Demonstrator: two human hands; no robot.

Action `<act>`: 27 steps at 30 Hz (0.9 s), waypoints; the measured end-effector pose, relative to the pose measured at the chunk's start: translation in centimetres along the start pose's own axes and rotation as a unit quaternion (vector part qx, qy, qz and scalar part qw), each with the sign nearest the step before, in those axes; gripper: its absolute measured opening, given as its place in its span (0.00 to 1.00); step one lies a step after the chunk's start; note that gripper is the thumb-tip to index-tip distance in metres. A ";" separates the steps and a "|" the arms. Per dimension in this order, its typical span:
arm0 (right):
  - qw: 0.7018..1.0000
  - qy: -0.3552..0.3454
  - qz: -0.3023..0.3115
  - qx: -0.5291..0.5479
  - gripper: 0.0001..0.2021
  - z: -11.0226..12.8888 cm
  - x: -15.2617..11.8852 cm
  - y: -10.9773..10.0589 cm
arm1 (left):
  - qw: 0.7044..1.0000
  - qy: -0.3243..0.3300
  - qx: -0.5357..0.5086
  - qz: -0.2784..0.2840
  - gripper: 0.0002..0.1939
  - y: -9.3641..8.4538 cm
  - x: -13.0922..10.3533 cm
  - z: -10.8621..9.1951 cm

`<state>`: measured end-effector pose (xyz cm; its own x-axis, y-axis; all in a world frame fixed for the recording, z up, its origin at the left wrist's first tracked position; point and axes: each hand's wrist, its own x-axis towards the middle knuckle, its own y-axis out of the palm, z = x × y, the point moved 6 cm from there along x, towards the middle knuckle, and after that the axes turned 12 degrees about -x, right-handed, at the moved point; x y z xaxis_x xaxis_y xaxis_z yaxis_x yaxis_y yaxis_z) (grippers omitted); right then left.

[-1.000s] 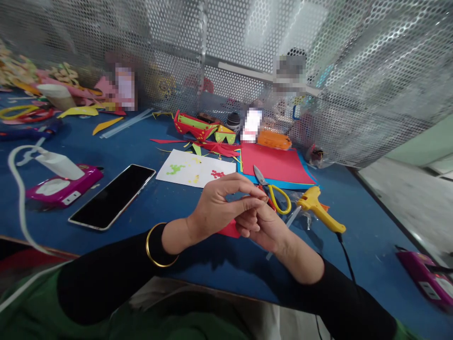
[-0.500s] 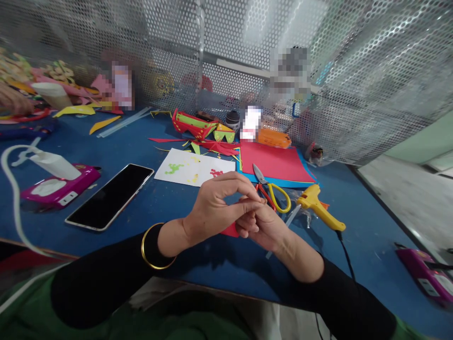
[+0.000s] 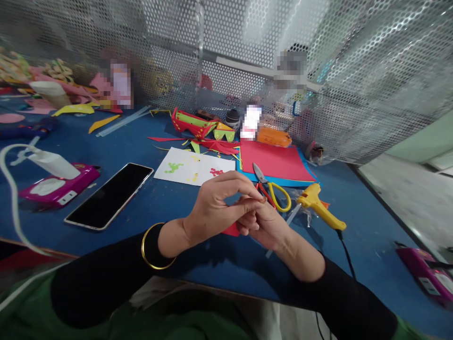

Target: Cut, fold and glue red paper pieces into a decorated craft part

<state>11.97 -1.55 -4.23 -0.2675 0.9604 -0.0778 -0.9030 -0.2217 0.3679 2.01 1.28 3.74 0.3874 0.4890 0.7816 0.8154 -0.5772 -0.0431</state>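
My left hand (image 3: 214,203) is closed, thumb and forefinger pinched together by the base of my right thumb. Whatever lies between these fingertips is too small to make out. My right hand (image 3: 264,224) has its fingers curled in under the left one and touches it; what they hold, if anything, is hidden. A red piece (image 3: 231,230), seemingly paper, shows below the left hand, mostly covered; I cannot tell if it is held or lies on the table. Just beyond the hands are scissors (image 3: 281,196) with red and yellow handles and a white sheet (image 3: 184,174) bearing small green, yellow and red bits.
A yellow glue gun (image 3: 320,208) lies at right, beside red and blue sheets (image 3: 276,158). Red paper glasses (image 3: 193,125) stand near the perforated screen (image 3: 170,38). At left are a phone (image 3: 109,196) and a purple power strip (image 3: 67,191) with a plugged-in white cable.
Both my hands hold nearly the same pose and place. At the far left, another person's hand has gone out of view.
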 end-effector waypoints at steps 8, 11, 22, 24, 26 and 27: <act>1.000 0.005 -0.009 -0.004 0.27 -0.1 0.0 -0.1 | 1.000 0.006 0.007 -0.008 0.04 0.0 0.0 -0.1; 1.000 -0.007 -0.001 -0.004 0.27 0.2 0.0 0.0 | 1.000 0.013 0.021 -0.008 0.01 0.0 0.0 -0.1; 1.000 0.003 -0.020 -0.021 0.24 -0.1 -0.2 -0.4 | 0.999 0.011 0.038 -0.016 0.04 0.0 -0.2 -0.4; 1.000 -0.007 -0.022 -0.021 0.24 0.1 -0.1 -0.3 | 0.999 0.019 0.038 -0.011 0.05 0.0 -0.1 -0.4; 0.999 -0.006 -0.034 -0.017 0.23 0.2 -0.1 -0.5 | 0.999 0.033 0.043 -0.006 0.05 0.0 0.0 -0.5; 0.999 -0.001 -0.040 -0.013 0.23 0.2 -0.1 -0.5 | 0.998 0.040 0.047 -0.003 0.05 0.0 0.0 -0.5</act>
<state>12.52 -1.54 -4.25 -0.1933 0.9756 -0.1045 -0.9302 -0.1483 0.3357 1.77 0.98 4.08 0.3488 0.4360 0.8296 0.8559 -0.5087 -0.0926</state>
